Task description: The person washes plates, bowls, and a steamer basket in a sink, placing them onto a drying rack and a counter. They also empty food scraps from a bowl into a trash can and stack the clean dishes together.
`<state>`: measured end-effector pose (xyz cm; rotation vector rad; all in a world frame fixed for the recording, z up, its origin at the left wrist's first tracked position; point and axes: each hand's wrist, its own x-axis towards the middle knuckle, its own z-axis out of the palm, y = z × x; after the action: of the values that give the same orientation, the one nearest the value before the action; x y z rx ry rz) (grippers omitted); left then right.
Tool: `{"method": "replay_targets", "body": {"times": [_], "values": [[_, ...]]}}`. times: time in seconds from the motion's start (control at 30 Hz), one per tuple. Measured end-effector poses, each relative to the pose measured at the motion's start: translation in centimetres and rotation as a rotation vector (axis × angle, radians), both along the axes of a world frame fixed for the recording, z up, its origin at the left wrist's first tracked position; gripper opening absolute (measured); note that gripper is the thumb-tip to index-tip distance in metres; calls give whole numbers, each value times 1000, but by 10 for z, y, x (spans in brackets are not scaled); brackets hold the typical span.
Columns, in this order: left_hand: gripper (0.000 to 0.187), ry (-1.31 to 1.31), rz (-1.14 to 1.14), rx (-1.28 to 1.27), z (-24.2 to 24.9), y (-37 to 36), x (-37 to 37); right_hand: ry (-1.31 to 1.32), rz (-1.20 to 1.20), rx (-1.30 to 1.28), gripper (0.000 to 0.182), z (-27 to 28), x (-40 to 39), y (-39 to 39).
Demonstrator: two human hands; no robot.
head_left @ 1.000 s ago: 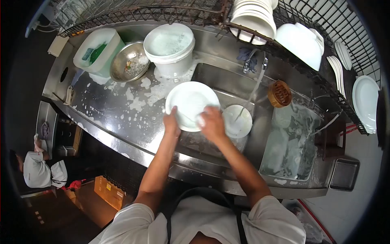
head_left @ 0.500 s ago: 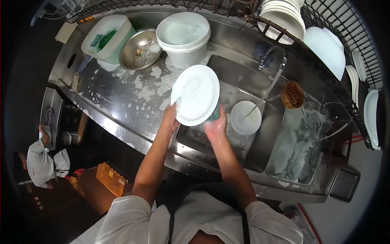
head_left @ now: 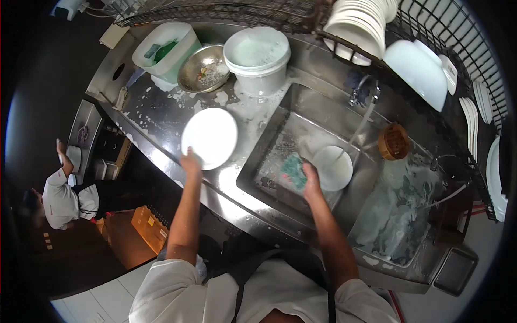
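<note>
My left hand grips the lower left rim of a white plate, which is over the wet steel counter. In my right hand is a green scrubbing pad, held above the left sink basin. Just right of that hand, a white bowl sits in the basin under a running tap.
Behind the counter are a green tub, a metal bowl and a white bucket. A brown basket stands by the right basin's cloudy water. Dishes fill a wire rack. Another person is at left.
The plate has moved left and down with my left hand, away from my right hand. My right hand has moved right with the green pad, nearer the white bowl. The view has shifted.
</note>
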<state>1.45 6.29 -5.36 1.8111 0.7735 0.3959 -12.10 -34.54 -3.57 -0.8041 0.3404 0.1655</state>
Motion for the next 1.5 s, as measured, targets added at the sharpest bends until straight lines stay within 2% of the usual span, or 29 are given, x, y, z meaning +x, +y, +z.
{"method": "replay_targets", "body": {"times": [0.03, 0.07, 0.1, 0.13, 0.17, 0.2, 0.23, 0.27, 0.33, 0.37, 0.4, 0.43, 0.47, 0.5, 0.53, 0.57, 0.63, 0.67, 0.73, 0.83, 0.93, 1.03, 1.13, 1.17, 1.27, 1.37, 1.5], "values": [[54, -3, 48, 8, 2, 11, -2, 6, 15, -184, 49, -7, -14, -26], [50, 89, 117, 124, -24, 40, 6, 1, -44, -338, 41, -10, -25, -46], [46, 32, -3, -138, -64, 82, 15, 38, -67, -459, 37, -8, -38, -68], [45, 228, -61, -146, -41, 76, 10, 81, -85, -580, 33, -6, -52, -90], [47, 88, -131, -394, -26, 60, -4, 56, -46, -912, 31, -19, -64, -118], [50, 187, -151, -395, -14, 48, -9, 27, 11, -1241, 29, -32, -75, -142], [50, 366, -135, -522, -2, 37, -15, 129, 162, -1494, 26, 23, -80, -149], [50, 537, -112, -646, 7, 25, -20, 57, 202, -1610, 26, 24, -93, -161], [50, 620, -414, -692, 14, -25, -51, -113, 276, -1834, 26, 25, -109, -186], [49, 621, -528, -714, 18, -76, -74, -202, 240, -1836, 27, 14, -117, -194], [47, 777, -644, -508, 44, -146, -85, -194, 295, -1861, 28, 13, -122, -195], [43, 749, -718, -455, 24, -196, -97, -189, 350, -1887, 30, 12, -123, -191], [39, 622, -867, -582, -4, -233, -106, -186, 402, -1911, 31, 11, -123, -188], [36, 657, -1047, -416, -47, -267, -99, -214, 361, -1964, 33, -4, -124, -191], [35, 656, -946, -443, -106, -306, -100, -205, 329, -1949, 33, -6, -124, -190], [33, 578, -997, -116, -176, -337, -95, -193, 297, -1936, 33, -4, -124, -189], [32, 527, -1003, 262, -249, -381, -88, -99, 325, -1849, 34, 4, -122, -188], [34, 566, -976, 315, -264, -402, -84, -89, 329, -1868, 34, 5, -118, -189], [37, 616, -877, 382, -270, -438, -95, -59, 363, -1889, 34, 3, -121, -191], [40, 659, -615, 444, -202, -460, -115, -156, 246, -1930, 35, -5, -123, -193], [37, 717, -506, 547, -209, -471, -117, -110, 285, -1909, 34, 4, -121, -192], [37, 514, -621, 232, -194, -461, -131, -141, 265, -1806, 34, 8, -121, -193], [36, 418, -534, 211, -183, -485, -133, -153, 210, -1848, 33, 11, -122, -188], [32, 427, -561, 267, -179, -487, -133, -167, 211, -1865, 34, 12, -122, -187], [32, 181, -764, 639, -168, -477, -124, -171, 192, -1924, 34, 15, -119, -184], [35, 164, -877, 52, -154, -472, -115, -64, 116, -1939, 35, 17, -115, -168], [38, 139, -809, 67, -94, -425, -129, 51, -7, -1946, 36, -8, -103, -134]]}}
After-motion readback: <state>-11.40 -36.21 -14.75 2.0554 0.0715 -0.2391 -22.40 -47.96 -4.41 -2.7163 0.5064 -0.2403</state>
